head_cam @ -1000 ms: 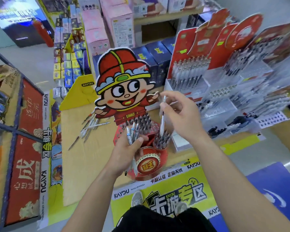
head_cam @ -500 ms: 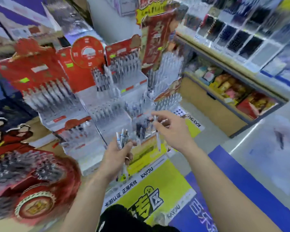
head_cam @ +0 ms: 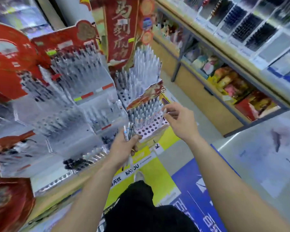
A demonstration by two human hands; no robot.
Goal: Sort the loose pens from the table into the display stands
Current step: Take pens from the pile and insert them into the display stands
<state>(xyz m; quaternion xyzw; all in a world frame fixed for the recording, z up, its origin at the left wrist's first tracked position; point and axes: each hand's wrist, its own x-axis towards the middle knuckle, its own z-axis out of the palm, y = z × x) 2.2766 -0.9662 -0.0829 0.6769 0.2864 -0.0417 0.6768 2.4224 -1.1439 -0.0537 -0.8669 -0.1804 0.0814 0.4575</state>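
Head view, motion-blurred. Left hand (head_cam: 124,146) is curled round a bundle of slim white-and-grey plastic pens (head_cam: 129,131), ends up, by the table edge. Judged a reserve stock held within reach.

Right hand (head_cam: 179,121) pinches a pale slim pen (head_cam: 164,112) between thumb and fingertips, just above the white perforated display stand (head_cam: 151,129), whose front holes are vacant. Judged: lining up for insertion.

Red banner (head_cam: 120,30); white stand (head_cam: 151,128) dotted with dark holes; yellow sign (head_cam: 157,174); blue mat (head_cam: 191,190)
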